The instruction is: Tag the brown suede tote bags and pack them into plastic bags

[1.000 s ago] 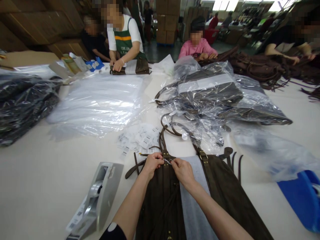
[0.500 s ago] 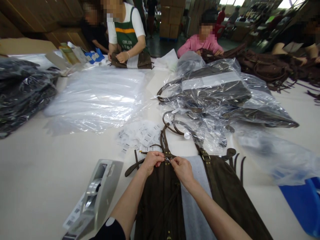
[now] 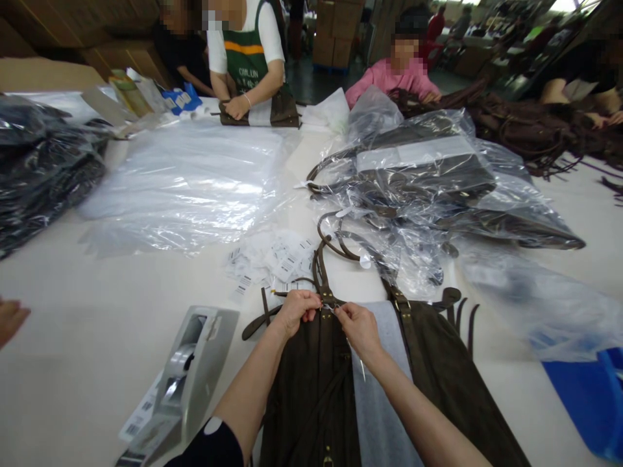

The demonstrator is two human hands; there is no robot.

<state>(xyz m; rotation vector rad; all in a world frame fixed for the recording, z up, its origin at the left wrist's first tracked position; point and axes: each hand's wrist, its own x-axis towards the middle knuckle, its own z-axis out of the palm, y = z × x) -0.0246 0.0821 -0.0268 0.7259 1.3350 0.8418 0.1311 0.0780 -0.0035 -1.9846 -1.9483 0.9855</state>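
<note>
A dark brown bag [image 3: 306, 389] with a grey-white wrap [image 3: 384, 395] down its middle lies in front of me. Its thin handle [image 3: 321, 266] runs forward from a riveted strap base. At that base my left hand [image 3: 298, 312] is closed in a pinch on something small, hidden by the fingertips. Just beside it, my right hand [image 3: 359, 327] pinches a thin white string [image 3: 363, 370], whose loose end hangs below the hand over the wrap. A small light loop of it shows between the two hands.
A tape dispenser [image 3: 202, 363] stands left of the bag. Barcode labels [image 3: 277, 256] are heaped ahead, before a stack of clear plastic bags [image 3: 195, 175]. Plastic-wrapped bags [image 3: 418, 168] lie right of these. Another person's hand [image 3: 10, 319] shows at the left edge; co-workers stand opposite.
My right hand has drawn slightly to the right, and the string's loose end now shows below it. Another person's hand has come in at the left edge.
</note>
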